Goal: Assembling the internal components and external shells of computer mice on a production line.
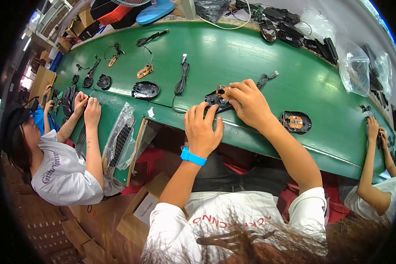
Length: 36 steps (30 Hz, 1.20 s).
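Observation:
In front of me on the green bench lies a black computer mouse shell [225, 104], open at the top. My left hand [203, 131], with a blue wristband, curls its fingertips onto the shell's near left edge. An orange circuit board [222, 92] sits over the shell, pinched by the thumb and fingers of my right hand [251, 105]. Those fingers cover part of both pieces. A coiled black USB cable [265, 79] lies just beyond my right hand. To the right rests another mouse shell [296, 122] with an orange board inside.
Left of my hands are a bundled cable [180, 79], a black mouse shell [145, 90] and a cabled orange board [145, 71]. Plastic bags [354, 70] and dark parts line the far right. Co-workers sit on both sides; one's hands [90, 108] work at the left.

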Available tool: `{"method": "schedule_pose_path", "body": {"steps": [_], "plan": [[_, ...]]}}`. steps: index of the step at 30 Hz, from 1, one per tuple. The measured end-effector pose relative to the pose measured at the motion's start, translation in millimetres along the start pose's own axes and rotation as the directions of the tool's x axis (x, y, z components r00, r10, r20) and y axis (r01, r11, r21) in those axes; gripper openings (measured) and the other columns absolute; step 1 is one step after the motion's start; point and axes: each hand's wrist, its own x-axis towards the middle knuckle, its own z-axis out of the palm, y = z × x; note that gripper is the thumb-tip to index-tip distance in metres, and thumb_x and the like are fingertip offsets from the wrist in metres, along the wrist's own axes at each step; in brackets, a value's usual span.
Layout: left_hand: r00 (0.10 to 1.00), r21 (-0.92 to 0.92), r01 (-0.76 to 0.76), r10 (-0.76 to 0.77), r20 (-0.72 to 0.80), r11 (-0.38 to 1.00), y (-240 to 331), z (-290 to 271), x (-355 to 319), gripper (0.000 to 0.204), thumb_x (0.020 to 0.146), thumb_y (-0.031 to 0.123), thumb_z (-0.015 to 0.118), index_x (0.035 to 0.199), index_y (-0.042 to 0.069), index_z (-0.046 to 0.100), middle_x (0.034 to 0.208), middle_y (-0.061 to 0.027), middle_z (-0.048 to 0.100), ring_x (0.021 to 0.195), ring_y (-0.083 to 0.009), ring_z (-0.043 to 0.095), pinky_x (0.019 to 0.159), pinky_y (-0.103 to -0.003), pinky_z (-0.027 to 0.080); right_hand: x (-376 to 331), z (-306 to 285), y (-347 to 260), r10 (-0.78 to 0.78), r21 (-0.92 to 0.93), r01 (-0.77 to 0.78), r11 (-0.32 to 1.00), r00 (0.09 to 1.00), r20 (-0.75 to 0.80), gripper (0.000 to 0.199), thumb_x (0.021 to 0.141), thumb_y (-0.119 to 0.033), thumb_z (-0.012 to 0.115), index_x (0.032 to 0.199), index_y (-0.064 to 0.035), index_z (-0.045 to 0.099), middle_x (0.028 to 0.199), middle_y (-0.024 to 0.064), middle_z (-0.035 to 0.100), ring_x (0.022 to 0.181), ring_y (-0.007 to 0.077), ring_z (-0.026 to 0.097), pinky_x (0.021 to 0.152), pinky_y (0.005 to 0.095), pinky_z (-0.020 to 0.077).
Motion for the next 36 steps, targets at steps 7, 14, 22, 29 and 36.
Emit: {"method": "schedule_pose_path", "body": {"steps": [7, 14, 22, 29, 36], "plan": [[1.000, 0.001, 0.011, -0.011, 0.008, 1.000, -1, -1, -2, 0.030, 0.084, 0.017, 0.068, 0.113, 0.008, 0.069, 0.119, -0.0133, 0.059, 0.111, -0.0342, 0.053, 0.098, -0.049, 0.040, 5, -5, 4, -0.038, -0.006, 0.039, 0.999, 0.992, 0.124, 0.024, 0.081, -0.002, 0.073, 0.104, -0.0052, 0.067, 0.119, 0.0115, 0.066, 0.100, 0.0336, 0.058, 0.088, 0.0406, 0.0520], [1.000, -0.001, -0.017, 0.017, 0.022, 1.000, -6, -3, -3, 0.030, 0.083, 0.014, 0.067, 0.113, 0.011, 0.070, 0.119, -0.0132, 0.059, 0.112, -0.0340, 0.053, 0.101, -0.050, 0.039, 6, -11, 16, -0.171, -0.005, 0.175, 0.985, 0.970, 0.175, 0.026, 0.080, 0.000, 0.071, 0.105, -0.0058, 0.068, 0.120, 0.0106, 0.066, 0.105, 0.0323, 0.058, 0.091, 0.0403, 0.0523], [0.998, -0.044, -0.034, 0.036, 0.057, 0.998, -5, -6, -1, 0.031, 0.083, 0.011, 0.066, 0.113, 0.012, 0.070, 0.120, -0.0114, 0.058, 0.114, -0.0343, 0.053, 0.100, -0.049, 0.040, 6, -14, 20, -0.229, 0.086, 0.216, 0.973, 0.954, 0.196, 0.033, 0.080, 0.001, 0.072, 0.112, -0.0094, 0.069, 0.125, 0.0116, 0.065, 0.107, 0.0341, 0.057, 0.091, 0.0414, 0.0529], [0.995, 0.008, -0.058, 0.057, 0.079, 0.998, -16, -12, -6, 0.033, 0.080, 0.010, 0.067, 0.113, 0.011, 0.070, 0.121, -0.0127, 0.058, 0.113, -0.0345, 0.053, 0.100, -0.049, 0.040, 19, -11, 19, -0.314, 0.219, 0.253, 0.942, 0.896, 0.314, 0.045, 0.073, 0.005, 0.071, 0.115, -0.0119, 0.071, 0.127, 0.0122, 0.064, 0.109, 0.0342, 0.057, 0.092, 0.0397, 0.0533], [0.992, -0.056, -0.097, 0.101, 0.080, 0.994, -14, -7, -3, 0.035, 0.079, 0.007, 0.065, 0.113, 0.012, 0.071, 0.121, -0.0123, 0.060, 0.113, -0.0347, 0.054, 0.100, -0.049, 0.041, 22, -14, 24, -0.310, 0.115, 0.289, 0.951, 0.872, 0.379, 0.034, 0.073, 0.000, 0.071, 0.104, -0.0116, 0.074, 0.114, 0.0079, 0.067, 0.105, 0.0290, 0.059, 0.093, 0.0384, 0.0528]]}}
